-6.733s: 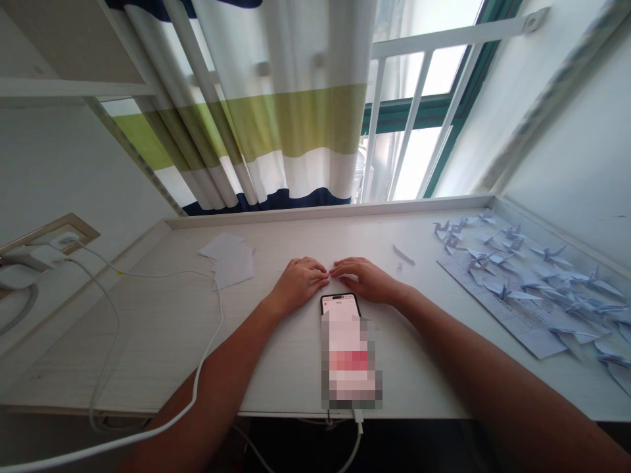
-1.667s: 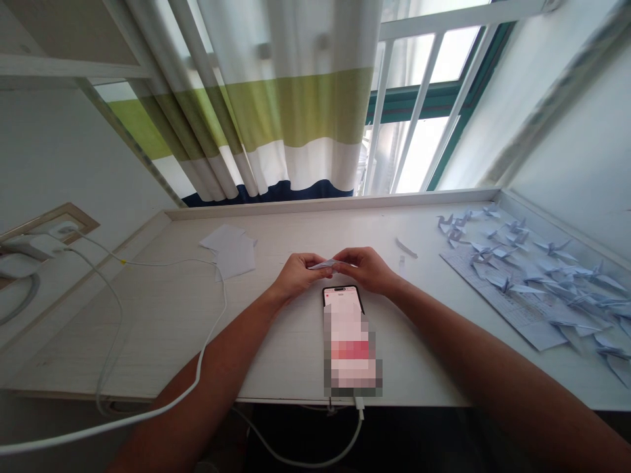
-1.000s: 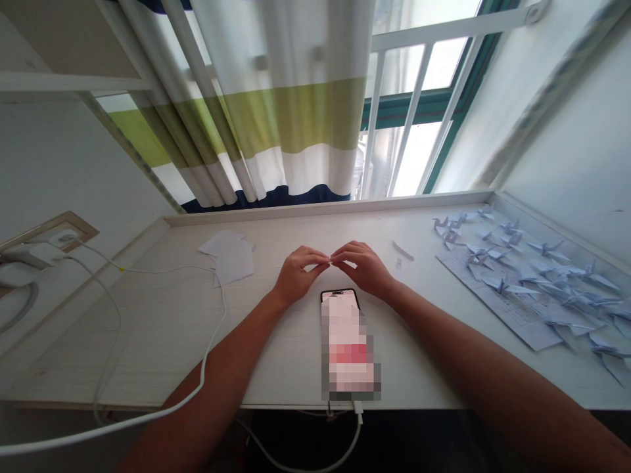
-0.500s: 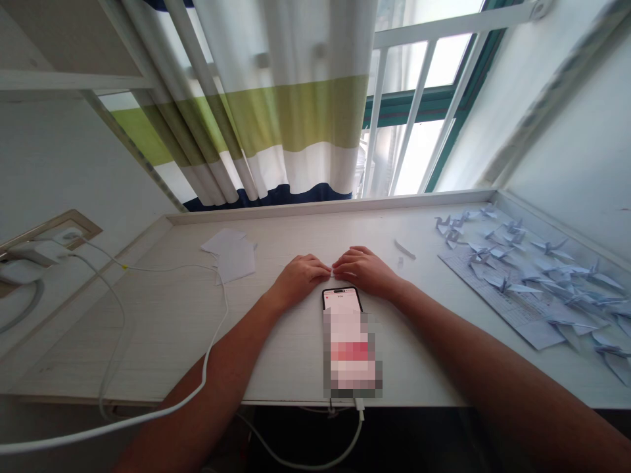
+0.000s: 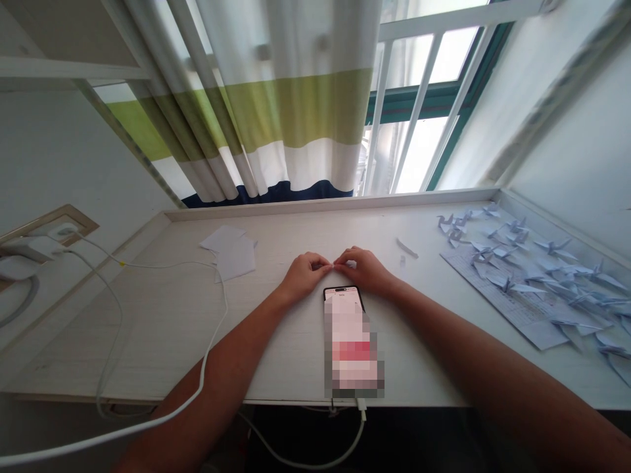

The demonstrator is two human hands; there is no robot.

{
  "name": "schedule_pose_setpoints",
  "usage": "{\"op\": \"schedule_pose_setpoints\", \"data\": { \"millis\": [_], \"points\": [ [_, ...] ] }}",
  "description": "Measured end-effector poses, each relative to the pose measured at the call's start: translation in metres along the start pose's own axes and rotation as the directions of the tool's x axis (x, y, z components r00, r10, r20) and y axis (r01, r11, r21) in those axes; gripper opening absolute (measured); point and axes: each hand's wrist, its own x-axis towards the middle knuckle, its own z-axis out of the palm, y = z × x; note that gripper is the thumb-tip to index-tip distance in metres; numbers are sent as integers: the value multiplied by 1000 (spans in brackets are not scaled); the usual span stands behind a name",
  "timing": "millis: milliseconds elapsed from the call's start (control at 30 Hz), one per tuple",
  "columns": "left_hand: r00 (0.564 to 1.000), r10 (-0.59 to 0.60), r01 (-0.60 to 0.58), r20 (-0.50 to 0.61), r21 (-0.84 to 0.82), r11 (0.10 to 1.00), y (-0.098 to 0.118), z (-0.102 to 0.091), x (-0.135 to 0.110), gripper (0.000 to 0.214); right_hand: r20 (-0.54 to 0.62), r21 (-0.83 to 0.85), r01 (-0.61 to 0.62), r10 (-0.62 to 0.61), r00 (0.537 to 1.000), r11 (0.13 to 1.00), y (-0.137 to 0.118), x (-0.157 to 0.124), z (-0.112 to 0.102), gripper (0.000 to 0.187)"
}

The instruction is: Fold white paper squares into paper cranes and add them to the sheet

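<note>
My left hand (image 5: 306, 274) and my right hand (image 5: 363, 268) meet at the fingertips above the desk, just beyond the top end of a phone (image 5: 344, 309). Thumb and fingers of each are pinched together. Whatever lies between the tips is too small or too hidden to make out. The phone lies flat with its screen lit, most of it blurred out, and a white cable (image 5: 362, 412) is plugged into its near end. A curved paper strip (image 5: 407, 247) and a small paper scrap (image 5: 403, 261) rest to the right of my right hand.
Many folded paper cranes (image 5: 507, 285) cover the desk's right side, some on a printed sheet (image 5: 530, 322). Paper squares (image 5: 235, 256) lie at the left. A charging cable (image 5: 217, 328) runs from the wall socket across my left forearm. A raised ledge (image 5: 296, 205) borders the back.
The fingers of both hands have curled from lying flatter into a pinch, lifting a little. Phone and papers stay in place, while the view has shifted slightly.
</note>
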Motion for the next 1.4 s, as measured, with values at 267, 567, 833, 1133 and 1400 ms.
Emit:
{"op": "schedule_pose_setpoints", "data": {
  "millis": [267, 567, 833, 1133, 1400],
  "points": [
    [997, -72, 71, -12, -61, 996, -2, 4, 4, 16, 23, 246, -176, 175, 984, 953, -1, 3, -2, 11],
    [989, 117, -131, 89, 179, 975, 1, -5, 3, 10, 19, 129, -5, 2, 1000, 992, 5, -1, -3, 11],
    [945, 238, -321, 224, 490, 811, 10, -9, -3, 18, 126, -167, 210, -190, 974, 963, -3, -6, -8, 18],
    [996, 76, -84, 44, 204, 975, 0, 0, 3, 11, 49, 77, -118, 114, 992, 990, -5, 2, -3, 9],
    [997, -83, 83, 3, 9, 997, -9, 3, 8, 10, 74, 290, -270, 259, 963, 918, -6, 4, -4, 9]
  ]
}}
